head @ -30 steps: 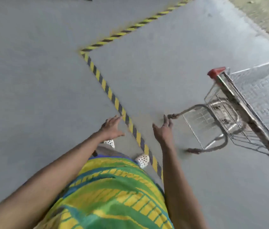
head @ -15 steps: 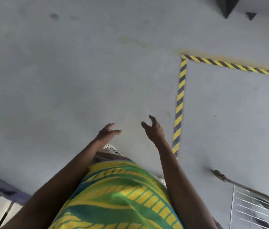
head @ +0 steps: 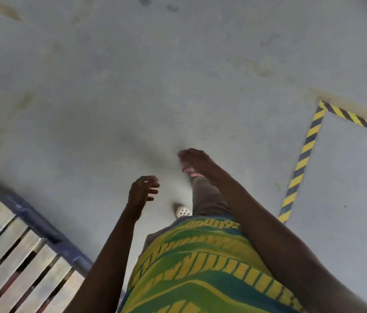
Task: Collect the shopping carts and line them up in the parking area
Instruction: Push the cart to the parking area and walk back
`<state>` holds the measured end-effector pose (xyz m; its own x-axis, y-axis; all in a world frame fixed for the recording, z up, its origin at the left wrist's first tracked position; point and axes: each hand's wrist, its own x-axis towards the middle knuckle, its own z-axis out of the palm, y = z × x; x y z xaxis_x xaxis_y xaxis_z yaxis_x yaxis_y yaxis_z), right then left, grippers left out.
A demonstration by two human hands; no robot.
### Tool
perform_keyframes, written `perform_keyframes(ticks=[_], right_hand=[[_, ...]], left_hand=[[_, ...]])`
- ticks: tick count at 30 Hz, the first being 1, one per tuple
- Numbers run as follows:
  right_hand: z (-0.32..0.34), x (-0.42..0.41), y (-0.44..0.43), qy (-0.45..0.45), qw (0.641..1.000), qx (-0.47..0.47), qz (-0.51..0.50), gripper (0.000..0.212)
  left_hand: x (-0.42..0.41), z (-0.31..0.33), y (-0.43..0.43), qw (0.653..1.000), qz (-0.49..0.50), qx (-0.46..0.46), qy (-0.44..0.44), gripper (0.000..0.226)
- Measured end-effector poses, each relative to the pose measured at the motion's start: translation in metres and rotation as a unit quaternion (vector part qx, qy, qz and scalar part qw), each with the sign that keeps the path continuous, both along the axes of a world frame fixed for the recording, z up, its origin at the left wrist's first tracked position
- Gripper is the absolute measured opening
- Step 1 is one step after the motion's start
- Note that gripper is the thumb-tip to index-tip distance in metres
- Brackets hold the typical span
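No shopping cart shows in the head view now. My left hand (head: 143, 190) hangs in front of me over the grey concrete floor, fingers loosely curled and holding nothing. My right hand (head: 195, 160) is a little farther ahead and to the right, also loosely curled and holding nothing. The yellow-and-black striped line (head: 303, 154) that marks the corner of the parking area runs along the floor to my right.
A wooden slatted pallet with a blue frame (head: 29, 249) lies at the lower left, close to my left arm. My white perforated shoe (head: 183, 211) is on the floor below my hands. Bare grey concrete (head: 133, 75) stretches ahead.
The view has swung left away from the cart, which has dropped out of sight. The striped corner has shifted right, the pallet has come in at lower left. Both hands' fingers have curled loosely.
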<state>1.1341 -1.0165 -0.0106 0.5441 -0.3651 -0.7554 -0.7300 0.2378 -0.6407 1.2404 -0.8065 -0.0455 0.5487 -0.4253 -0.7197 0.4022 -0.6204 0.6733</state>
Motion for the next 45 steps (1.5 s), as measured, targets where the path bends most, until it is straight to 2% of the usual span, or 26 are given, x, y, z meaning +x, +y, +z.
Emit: perform_keyframes(ticks=[5,8,11,15,20,27,30,33,36,40,45], right_hand=[[-0.008,0.133,-0.032,0.017,0.996,0.07,0.053,0.01],[-0.009,0.227,-0.065,-0.005,0.99,0.049,0.135,0.025],[0.003,0.331,-0.104,-0.011,0.983,0.054,0.177,0.026],[0.037,0.454,-0.14,-0.037,0.971,0.016,0.234,0.029],[0.05,0.576,-0.156,-0.052,0.96,0.019,0.273,0.031],[0.019,0.758,-0.183,-0.02,0.96,0.02,0.279,0.027],[0.025,0.855,-0.196,-0.015,0.968,0.002,0.252,0.025],[0.046,0.952,-0.203,-0.037,0.978,-0.001,0.204,0.026],[0.072,1.036,-0.202,-0.056,0.983,-0.007,0.176,0.027],[0.075,1.143,-0.202,-0.056,0.98,-0.007,0.19,0.027],[0.046,1.285,-0.203,-0.048,0.971,-0.023,0.234,0.018]], left_hand=[[0.08,-0.022,-0.019,0.997,0.078,0.005,0.027,0.039],[0.15,-0.031,-0.042,0.988,0.147,0.013,0.035,0.029],[0.231,-0.019,-0.071,0.972,0.231,0.023,0.03,0.022],[0.344,0.015,-0.104,0.95,0.311,0.001,-0.006,0.037],[0.455,0.027,-0.132,0.92,0.389,-0.03,-0.035,0.025],[0.641,-0.007,-0.148,0.917,0.397,-0.037,-0.028,0.01],[0.746,-0.012,-0.145,0.909,0.414,-0.043,-0.031,0.007],[0.864,0.004,-0.15,0.919,0.388,-0.041,-0.061,0.006],[0.97,0.036,-0.164,0.928,0.352,-0.048,-0.112,0.008],[1.097,0.066,-0.188,0.935,0.311,-0.073,-0.154,0.017],[1.216,0.036,-0.201,0.94,0.306,-0.037,-0.149,0.025]])
